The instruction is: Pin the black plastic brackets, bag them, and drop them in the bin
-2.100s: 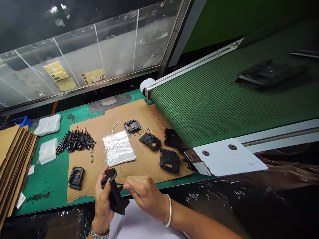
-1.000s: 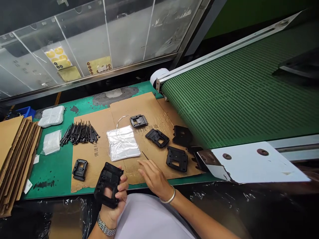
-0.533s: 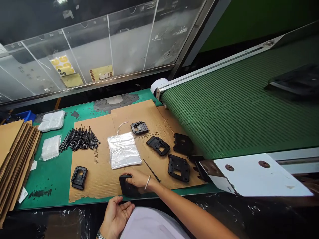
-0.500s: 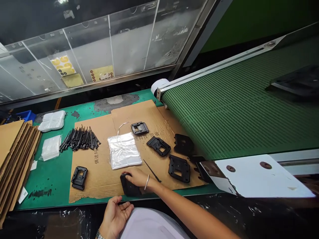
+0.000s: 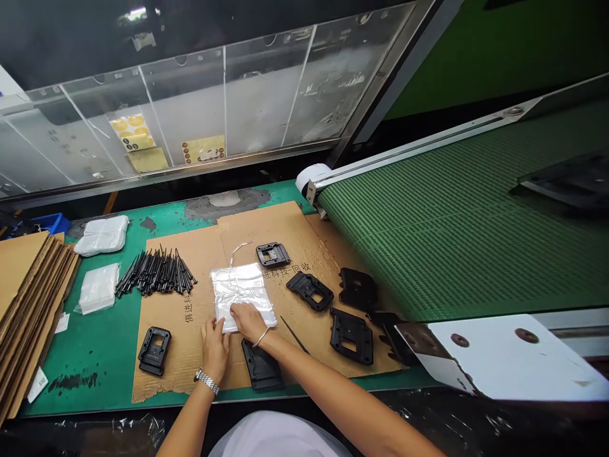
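Head view: left hand [image 5: 214,348] and right hand [image 5: 246,322] are both on the near edge of a clear bag [image 5: 242,287] — whether either pinches it, I can't tell — on cardboard [image 5: 190,362], black plate [image 5: 261,366] at 6 o'clock.

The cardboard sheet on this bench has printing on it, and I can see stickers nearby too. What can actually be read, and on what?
"科技-回收": printed on the cardboard sheet.
"俱进": printed sideways on its left part; the sign after it is unclear.
Yellow stickers on the clear window: too small to read.
White label with a square code, on the cardboard stack: too small to read.
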A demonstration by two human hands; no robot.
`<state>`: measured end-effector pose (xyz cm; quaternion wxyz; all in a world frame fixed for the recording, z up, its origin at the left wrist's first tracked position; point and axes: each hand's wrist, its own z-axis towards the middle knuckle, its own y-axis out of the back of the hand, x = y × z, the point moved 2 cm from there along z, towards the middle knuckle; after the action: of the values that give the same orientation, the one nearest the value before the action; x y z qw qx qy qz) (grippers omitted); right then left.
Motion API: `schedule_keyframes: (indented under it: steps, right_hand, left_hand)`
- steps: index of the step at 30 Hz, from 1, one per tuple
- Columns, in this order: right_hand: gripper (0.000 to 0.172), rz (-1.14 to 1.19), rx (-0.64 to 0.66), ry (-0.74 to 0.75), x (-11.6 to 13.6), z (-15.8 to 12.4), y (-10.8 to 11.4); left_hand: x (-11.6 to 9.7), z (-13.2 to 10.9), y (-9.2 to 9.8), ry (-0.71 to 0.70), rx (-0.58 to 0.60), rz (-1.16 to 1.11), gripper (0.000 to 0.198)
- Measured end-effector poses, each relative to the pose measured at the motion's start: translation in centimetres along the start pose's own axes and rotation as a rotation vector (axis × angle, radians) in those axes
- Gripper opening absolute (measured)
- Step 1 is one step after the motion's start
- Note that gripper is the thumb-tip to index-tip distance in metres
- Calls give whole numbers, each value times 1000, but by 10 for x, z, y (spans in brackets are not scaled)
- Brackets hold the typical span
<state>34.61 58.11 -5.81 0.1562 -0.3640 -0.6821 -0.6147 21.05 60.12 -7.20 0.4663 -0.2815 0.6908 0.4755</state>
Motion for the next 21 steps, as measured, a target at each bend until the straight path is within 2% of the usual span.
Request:
schedule_keyframes:
  steps: [3,7,11,12,13,15,18,19,21]
  right_hand:
    - [16,201,-22,-36,0,9,10]
    - [18,520,18,-17,5,17,23]
    - [28,711,40,-24,14,4,30]
    - [31,738,50,-22,18,-2,32]
    - [32,763,60,-12,21,-9,34]
    - [33,811,57,29,29,-21,40]
    - [36,940,4,40,34,-37,51]
    - [38,1001,12,13,33,-41,54]
    - [43,1116,146,-52,28,-51,60]
  left_hand:
    - [5,11,-9,-27,23,15,24]
    - [3,13,-17,-31,20,-24,24]
    - [-18,7,-2,-106,-213,-121,39]
    - [-27,6,3,-144,-241,-166,45]
    - [-36,5,8,-172,-218,-214,50]
    - [-52,8,15,-156,-42,-299,51]
    - [-69,13,19,-1,243,-353,26]
    - [-73,14,21,34,285,-369,27]
    - [-80,14,25,56,293,-422,32]
